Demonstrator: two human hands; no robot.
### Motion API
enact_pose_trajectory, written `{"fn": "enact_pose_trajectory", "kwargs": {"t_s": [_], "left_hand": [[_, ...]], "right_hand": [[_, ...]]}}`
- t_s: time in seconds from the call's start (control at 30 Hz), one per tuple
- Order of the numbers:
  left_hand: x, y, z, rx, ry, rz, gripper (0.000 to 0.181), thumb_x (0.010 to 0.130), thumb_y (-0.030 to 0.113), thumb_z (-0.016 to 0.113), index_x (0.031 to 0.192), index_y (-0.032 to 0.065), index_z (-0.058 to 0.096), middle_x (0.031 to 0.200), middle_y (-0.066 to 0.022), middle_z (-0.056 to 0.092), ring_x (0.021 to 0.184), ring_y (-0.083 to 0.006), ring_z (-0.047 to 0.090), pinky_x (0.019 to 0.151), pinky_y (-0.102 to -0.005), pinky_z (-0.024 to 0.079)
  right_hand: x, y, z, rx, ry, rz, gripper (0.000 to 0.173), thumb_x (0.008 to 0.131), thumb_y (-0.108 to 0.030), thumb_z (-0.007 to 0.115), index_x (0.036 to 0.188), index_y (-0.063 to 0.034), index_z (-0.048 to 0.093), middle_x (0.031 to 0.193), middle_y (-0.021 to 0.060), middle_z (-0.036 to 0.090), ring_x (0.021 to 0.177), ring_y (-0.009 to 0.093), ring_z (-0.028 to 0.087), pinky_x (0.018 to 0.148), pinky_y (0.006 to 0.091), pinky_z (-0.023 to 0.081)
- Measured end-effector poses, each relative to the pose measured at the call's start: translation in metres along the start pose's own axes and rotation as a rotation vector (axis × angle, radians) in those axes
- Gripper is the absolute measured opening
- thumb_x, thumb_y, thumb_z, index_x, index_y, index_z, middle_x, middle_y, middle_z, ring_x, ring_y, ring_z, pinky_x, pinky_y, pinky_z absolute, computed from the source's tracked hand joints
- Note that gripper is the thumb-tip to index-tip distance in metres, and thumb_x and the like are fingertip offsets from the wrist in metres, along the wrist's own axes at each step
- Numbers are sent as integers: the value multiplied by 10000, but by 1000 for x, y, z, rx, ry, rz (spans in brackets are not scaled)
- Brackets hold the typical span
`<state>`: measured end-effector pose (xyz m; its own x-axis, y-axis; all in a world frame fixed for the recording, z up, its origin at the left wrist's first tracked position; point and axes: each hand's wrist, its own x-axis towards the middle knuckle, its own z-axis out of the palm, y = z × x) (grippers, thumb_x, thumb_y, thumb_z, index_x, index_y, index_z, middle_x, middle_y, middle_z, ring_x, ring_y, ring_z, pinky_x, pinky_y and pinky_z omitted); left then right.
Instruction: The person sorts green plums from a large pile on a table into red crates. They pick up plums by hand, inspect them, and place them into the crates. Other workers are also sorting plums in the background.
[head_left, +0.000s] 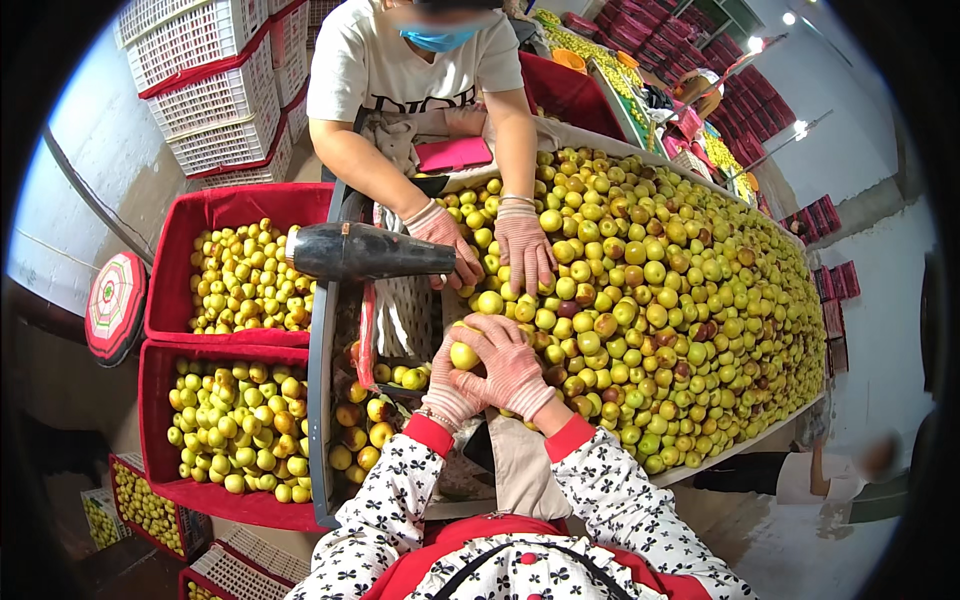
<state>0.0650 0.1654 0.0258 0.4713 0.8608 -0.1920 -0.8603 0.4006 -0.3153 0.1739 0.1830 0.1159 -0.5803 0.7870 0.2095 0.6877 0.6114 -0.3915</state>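
Note:
Both of my hands wear pink-and-white striped knit gloves and meet over the near left corner of a big heap of yellow-green jujubes (660, 300). A single pale jujube (464, 355) shows between them. My left hand (452, 394) cups it from the near left side. Over its far side curls my right hand (506, 364), its palm side hidden, so I cannot tell what lies under those fingers. Just left of my hands, larger reddish-yellow fruit (367, 433) lies in a grey-edged section of the sorting table (322, 390).
Opposite, a masked co-worker's gloved hands (491, 244) rest on the heap. A black tapered housing (371, 251) juts over the table's left edge. Two red-lined crates (232, 336) of fruit stand at left, with stacked white crates (214, 97) behind. A pink phone case (454, 154) lies beyond.

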Motion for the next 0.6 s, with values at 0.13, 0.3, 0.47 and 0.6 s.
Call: {"fn": "enact_pose_trajectory", "kwargs": {"t_s": [0.13, 0.3, 0.47, 0.6], "left_hand": [[-11, 1, 15, -5, 43, -8, 529, 925, 476, 587, 1317, 126, 525, 1315, -126, 572, 1223, -319, 542, 1050, -527, 434], [-24, 3, 28, -45, 8, -53, 544, 935, 576, 512, 1309, 183, 541, 1362, -145, 525, 1212, -406, 527, 961, -753, 384], [-53, 14, 54, -25, -18, 108, 454, 921, 577, 530, 1197, 221, 590, 1317, -102, 545, 1110, -391, 558, 933, -783, 387], [-97, 44, 86, 117, -82, 378, 446, 887, 550, 594, 1188, 223, 624, 1224, -85, 600, 1102, -383, 573, 973, -762, 381]], "right_hand": [[3, 2, -1, 50, -62, -98, 505, 830, -500, 692, 1249, -230, 616, 1388, 63, 516, 1307, 321, 425, 1093, 469, 345], [-1, 33, -11, 146, 263, 151, 267, 935, -300, 620, 1082, -81, 666, 1093, 120, 679, 1078, 335, 608, 954, 421, 479], [-23, 62, 4, -287, 68, 87, 241, 820, -283, 700, 1052, -219, 691, 1163, -33, 644, 1190, 277, 514, 997, 451, 426], [-25, 63, 5, -311, -3, 138, 291, 808, -312, 705, 1090, -245, 685, 1221, -55, 614, 1236, 254, 474, 1035, 451, 379]]}}
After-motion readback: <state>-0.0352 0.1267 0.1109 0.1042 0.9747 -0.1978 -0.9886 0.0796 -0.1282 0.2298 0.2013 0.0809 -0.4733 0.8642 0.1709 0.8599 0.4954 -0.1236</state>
